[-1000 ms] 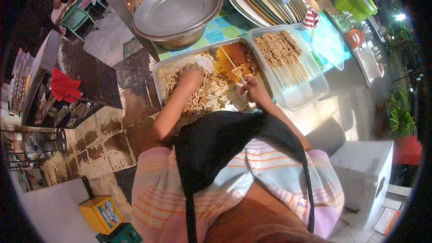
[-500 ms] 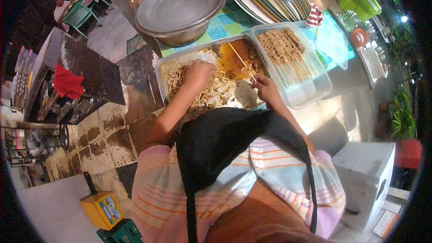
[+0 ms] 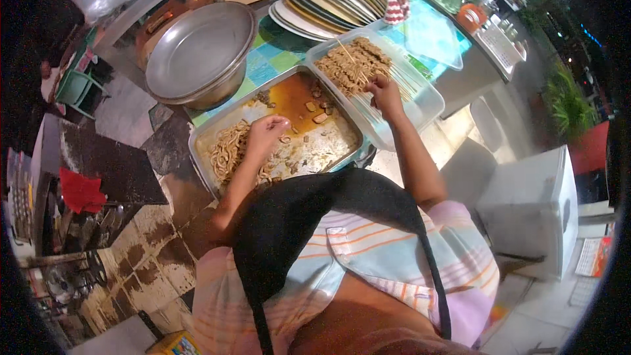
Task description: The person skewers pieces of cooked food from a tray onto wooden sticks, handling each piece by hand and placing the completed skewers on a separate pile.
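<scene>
- Over the clear, boxy plastic tub (image 3: 428, 109), a thin, pale wooden skewer (image 3: 346, 52) is pinched by the right hand (image 3: 386, 94).
- Probably light and stiff, it is best held by its bare end.
- Whether anything is pinched by the left hand (image 3: 265, 133) cannot be told.

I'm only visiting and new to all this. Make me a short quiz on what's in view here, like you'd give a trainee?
1. Which hand is at the clear plastic container of loaded skewers?
2. True or false: as the person sees it, the stacked plates are to the right of the round metal basin.
3. Fill in: most of the loose strips lie in the ____ half of the metal tray.

Key: 1. The right hand. 2. True. 3. Left.
</scene>
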Demonstrator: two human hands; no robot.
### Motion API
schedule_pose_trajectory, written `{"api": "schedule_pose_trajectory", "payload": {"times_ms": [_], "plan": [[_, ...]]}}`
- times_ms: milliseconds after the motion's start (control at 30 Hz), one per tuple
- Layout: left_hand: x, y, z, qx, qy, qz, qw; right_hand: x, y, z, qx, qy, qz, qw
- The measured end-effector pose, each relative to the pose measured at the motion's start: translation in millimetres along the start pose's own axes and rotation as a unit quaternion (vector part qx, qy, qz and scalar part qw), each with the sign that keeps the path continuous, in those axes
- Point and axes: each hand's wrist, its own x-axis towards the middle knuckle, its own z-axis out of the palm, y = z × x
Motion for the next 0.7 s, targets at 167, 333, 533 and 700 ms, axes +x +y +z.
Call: {"api": "schedule_pose_trajectory", "payload": {"times_ms": [167,333,533,700], "plan": [[-2,0,-5,-0.005,0.004,0.016,1.000,19,22,-1,-0.100,-0.019,0.037,0.994],[-5,1,-12,-0.006,0.026,0.013,1.000,30,35,7,-0.241,-0.036,0.019,0.970],[-9,2,-13,-0.045,0.022,0.002,0.999,31,21,16,-0.206,-0.032,0.015,0.978],[-7,-4,-13,-0.029,0.019,0.003,0.999,31,21,12,-0.240,-0.039,0.014,0.970]]}}
